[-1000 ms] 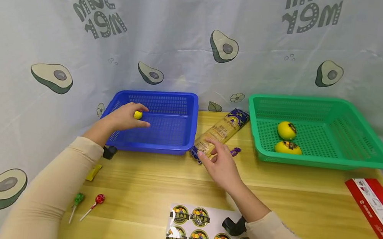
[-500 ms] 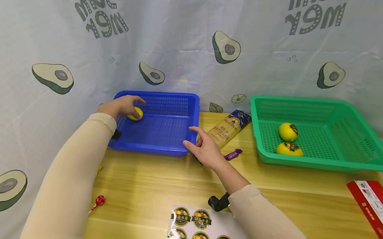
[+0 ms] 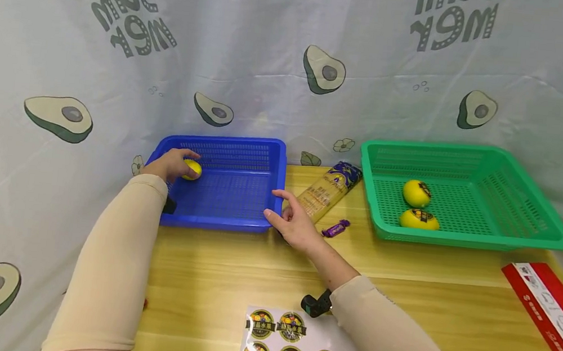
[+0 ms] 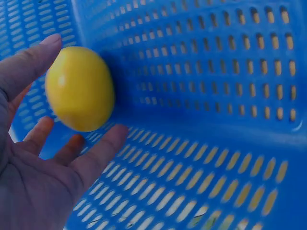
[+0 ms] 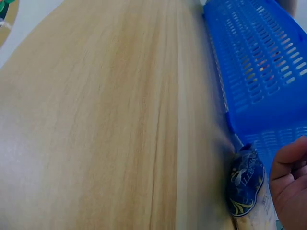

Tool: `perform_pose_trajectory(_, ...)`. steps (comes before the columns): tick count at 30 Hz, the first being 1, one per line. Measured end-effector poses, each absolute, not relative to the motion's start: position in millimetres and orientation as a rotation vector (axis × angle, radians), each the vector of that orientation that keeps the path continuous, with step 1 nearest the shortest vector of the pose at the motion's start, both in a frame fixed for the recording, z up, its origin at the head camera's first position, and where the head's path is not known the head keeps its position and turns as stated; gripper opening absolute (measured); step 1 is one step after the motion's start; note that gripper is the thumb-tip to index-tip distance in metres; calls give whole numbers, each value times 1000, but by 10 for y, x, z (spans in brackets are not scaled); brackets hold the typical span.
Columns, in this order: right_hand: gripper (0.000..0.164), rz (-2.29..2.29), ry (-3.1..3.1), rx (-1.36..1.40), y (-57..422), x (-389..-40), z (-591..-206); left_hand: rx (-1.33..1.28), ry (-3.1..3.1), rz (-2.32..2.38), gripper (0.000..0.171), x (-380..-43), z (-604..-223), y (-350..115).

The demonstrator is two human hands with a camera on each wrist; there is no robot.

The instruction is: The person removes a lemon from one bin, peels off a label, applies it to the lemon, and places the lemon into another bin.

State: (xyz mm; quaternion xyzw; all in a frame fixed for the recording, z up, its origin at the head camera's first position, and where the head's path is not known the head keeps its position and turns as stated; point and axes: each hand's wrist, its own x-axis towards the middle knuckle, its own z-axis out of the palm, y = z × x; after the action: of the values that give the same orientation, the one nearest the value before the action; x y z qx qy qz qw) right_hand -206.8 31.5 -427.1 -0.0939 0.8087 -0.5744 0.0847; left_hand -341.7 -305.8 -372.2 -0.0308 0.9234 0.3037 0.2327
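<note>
A yellow lemon (image 3: 192, 170) lies in the left end of the blue basket (image 3: 226, 224). My left hand (image 3: 167, 164) reaches over it from the left. In the left wrist view, the thumb overlaps the lemon's (image 4: 80, 88) upper edge, and the other fingers (image 4: 98, 155) spread below, apart from it as far as I can see. At the blue basket's right rim is my right hand (image 3: 297, 222), thumb and forefinger spread apart across the rim. Whether they press on it, I cannot tell. The right wrist view shows this hand (image 5: 290, 184) only partly.
Beside the right hand lie a spaghetti packet (image 3: 328, 191) and a purple wrapped candy (image 3: 336, 228). The green basket (image 3: 473, 242) holds two lemons (image 3: 417, 193) with stickers. A sticker sheet (image 3: 306, 344) lies in front, a red-and-white box (image 3: 550, 314) at right.
My right hand has moved left from over the spaghetti packet to the blue basket's rim. My left hand has shifted left over the lemon, its fingers coming lower. The left sleeve now hides the lollipops.
</note>
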Motion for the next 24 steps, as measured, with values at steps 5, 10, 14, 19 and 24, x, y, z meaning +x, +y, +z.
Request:
perform_pose_trajectory(5, 54, -1741, 2390, -290, 300, -2063, -4323, -3, 2668, 735, 66, -3371, -3835, -3066)
perform_pose_trajectory(10, 52, -1741, 2408, -277, 285, -2061, -4335, -40, 2734, 638, 62, -3349, -3824, -2999)
perform_pose_trajectory(14, 52, -1738, 2407, -262, 269, -2055, -4330, -74, 2762, 583, 59, -3374, -3859, -2981)
perform_pose_trajectory(19, 53, -1757, 2386, -262, 261, -2050, -4324, -70, 2768, 587, 59, -3382, -3885, -2982)
perform_pose_trajectory(24, 54, -1768, 2380, -265, 273, -2051, -4317, -19, 2762, 652, 61, -3404, -3857, -2974)
